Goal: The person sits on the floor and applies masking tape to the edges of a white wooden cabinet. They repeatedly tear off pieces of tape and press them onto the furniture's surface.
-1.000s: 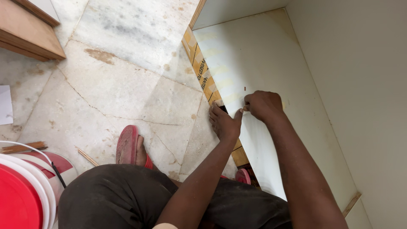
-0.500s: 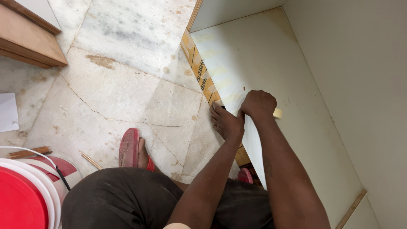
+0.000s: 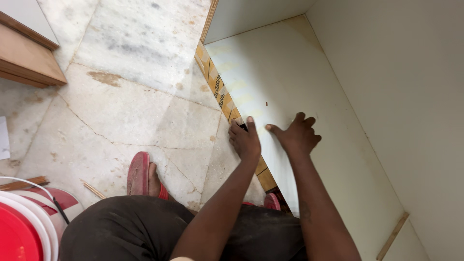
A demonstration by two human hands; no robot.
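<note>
A white panel (image 3: 309,82) lies flat inside a white cabinet, and its yellow-brown front edge (image 3: 218,89) meets the marble floor. My left hand (image 3: 245,141) grips that edge, thumb on top of the panel and fingers curled over the side. A small dark thing (image 3: 243,127) shows by the thumb, and I cannot tell what it is. My right hand (image 3: 297,136) lies flat on the white panel just right of the left hand. Its fingers are spread and it holds nothing.
A white upright wall (image 3: 406,96) bounds the panel on the right. A thin wooden strip (image 3: 392,236) lies at the lower right. My foot in a red sandal (image 3: 140,173) stands on the cracked marble floor (image 3: 121,111). A red bucket (image 3: 19,232) sits lower left, wooden boards (image 3: 26,58) upper left.
My right hand was closed in a fist on the panel; it has opened and now lies flat with spread fingers. The left hand stays on the panel's edge.
</note>
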